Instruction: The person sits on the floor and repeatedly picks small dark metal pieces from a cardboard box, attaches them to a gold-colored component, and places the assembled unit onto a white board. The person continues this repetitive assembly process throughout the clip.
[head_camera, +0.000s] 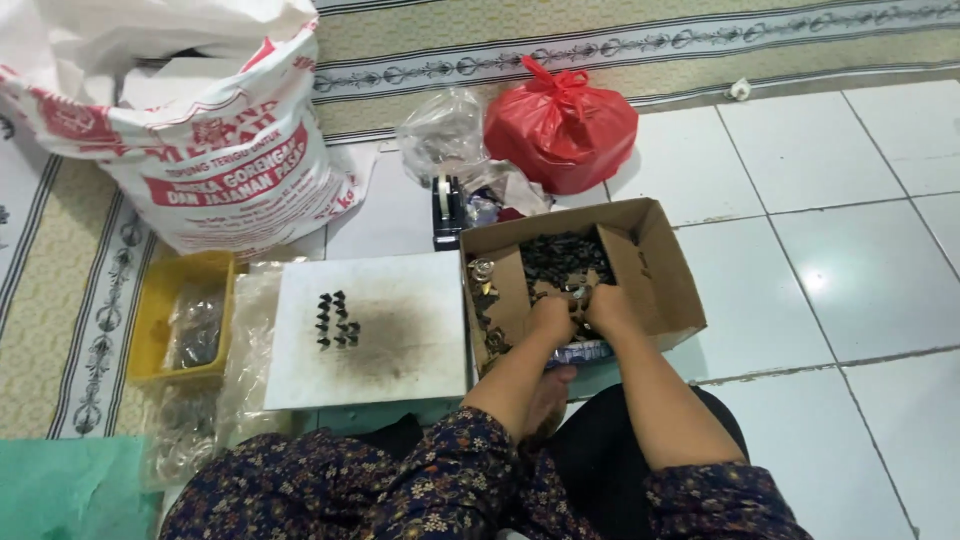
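I see both hands, left hand (552, 317) and right hand (608, 308), curled closed among small dark parts (562, 258) inside a cardboard box (668, 290), its long axis running left-right on the tiled floor (850, 250).

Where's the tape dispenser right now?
The black tape dispenser stands on the floor behind the cardboard box's far left corner, in front of the clear plastic bag.

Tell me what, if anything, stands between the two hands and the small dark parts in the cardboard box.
Nothing visible does. The left hand and right hand are already down inside the box, right at the dark parts. The box flaps stand open to the sides, clear of both arms. Whether the fingers grip any parts cannot be told.
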